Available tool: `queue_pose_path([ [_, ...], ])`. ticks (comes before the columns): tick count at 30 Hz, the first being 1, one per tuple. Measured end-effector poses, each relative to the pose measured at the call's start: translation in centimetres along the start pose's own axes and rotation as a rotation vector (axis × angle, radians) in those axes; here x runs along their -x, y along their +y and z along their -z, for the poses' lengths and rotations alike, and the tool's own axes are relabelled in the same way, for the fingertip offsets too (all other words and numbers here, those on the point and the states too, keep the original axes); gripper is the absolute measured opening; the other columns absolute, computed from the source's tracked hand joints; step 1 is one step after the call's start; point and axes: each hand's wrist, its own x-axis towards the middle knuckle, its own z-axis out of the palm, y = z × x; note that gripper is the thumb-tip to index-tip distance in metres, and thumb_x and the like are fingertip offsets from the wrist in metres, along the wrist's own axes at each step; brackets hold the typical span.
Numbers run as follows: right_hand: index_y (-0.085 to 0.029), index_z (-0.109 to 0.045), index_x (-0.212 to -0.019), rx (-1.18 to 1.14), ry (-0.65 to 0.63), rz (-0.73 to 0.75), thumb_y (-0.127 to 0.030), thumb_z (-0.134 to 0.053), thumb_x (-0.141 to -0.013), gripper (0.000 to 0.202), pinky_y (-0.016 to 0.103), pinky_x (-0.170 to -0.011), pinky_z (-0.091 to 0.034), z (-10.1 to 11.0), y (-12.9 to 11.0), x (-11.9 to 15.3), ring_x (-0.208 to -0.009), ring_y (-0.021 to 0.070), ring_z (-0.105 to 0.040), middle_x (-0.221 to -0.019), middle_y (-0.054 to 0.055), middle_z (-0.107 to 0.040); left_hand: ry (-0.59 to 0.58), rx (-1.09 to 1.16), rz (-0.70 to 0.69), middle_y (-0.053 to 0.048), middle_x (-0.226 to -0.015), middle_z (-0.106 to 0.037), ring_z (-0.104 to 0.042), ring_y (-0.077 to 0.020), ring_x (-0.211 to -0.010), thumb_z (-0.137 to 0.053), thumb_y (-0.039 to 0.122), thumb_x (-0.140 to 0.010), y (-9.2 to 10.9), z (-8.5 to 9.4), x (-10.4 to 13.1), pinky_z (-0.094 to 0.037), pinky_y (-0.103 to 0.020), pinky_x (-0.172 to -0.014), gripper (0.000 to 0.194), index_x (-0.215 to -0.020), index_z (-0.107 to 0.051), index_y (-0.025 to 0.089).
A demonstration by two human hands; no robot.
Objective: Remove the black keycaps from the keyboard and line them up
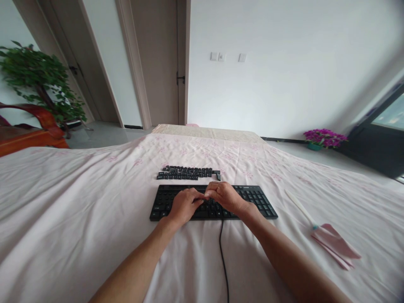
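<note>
Black rectangular plastic keyboard (205, 213): beneath both hands' fingertips.
Left hand (185, 204): grip indeterminable.
Right hand (226, 196): fingers curled; grip hidden.
Loose black plastic keycaps (188, 173): toward far edge of pink floral cloth (104, 198).

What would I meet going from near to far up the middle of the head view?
Black cable → black keyboard → loose black keycaps → white wall. The hands are left out, since they overlap the keyboard.

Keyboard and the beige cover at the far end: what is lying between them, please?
In the head view, black keycaps lie on the flowered cloth between the keyboard and the beige cover.
</note>
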Motion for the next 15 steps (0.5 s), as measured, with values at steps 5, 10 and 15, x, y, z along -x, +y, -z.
queue_pose_path([
  [5, -0.015, -0.067, -0.074, 0.022, -0.010, 0.016, -0.034, -0.048, -0.092, 0.032, 0.023, -0.068, -0.044, 0.0, 0.6, 0.0, -0.069, 0.0129, -0.059, -0.074, 0.003, -0.065, -0.017, -0.015, -0.017, -0.001, -0.082, -0.068, -0.059, -0.0185, -0.078, -0.067, 0.023, -0.076, 0.1, -0.1, -0.5, -0.040, -0.028, -0.073, 0.015, -0.087, -0.072, 0.030],
  [10, -0.016, -0.065, -0.073, -0.010, 0.007, 0.043, -0.046, -0.042, -0.093, 0.043, 0.024, -0.067, -0.044, -0.3, 1.4, 0.1, -0.068, 0.0139, -0.060, -0.073, 0.004, -0.065, -0.042, -0.052, -0.036, 0.000, -0.077, -0.067, -0.058, -0.0188, -0.075, -0.072, 0.029, -0.070, 0.5, -0.3, -1.4, -0.039, -0.027, -0.070, 0.012, -0.082, -0.071, 0.029],
  [15, -0.017, -0.061, -0.068, 0.017, 0.062, 0.088, -0.051, -0.034, -0.094, 0.051, 0.025, -0.070, -0.045, -1.3, 1.8, -0.2, -0.067, 0.0139, -0.058, -0.071, 0.004, -0.063, -0.034, -0.058, -0.025, 0.001, -0.074, -0.066, -0.058, -0.0186, -0.073, -0.074, 0.030, -0.068, 0.8, -0.9, -1.8, -0.039, -0.027, -0.068, 0.009, -0.074, -0.069, 0.026],
])
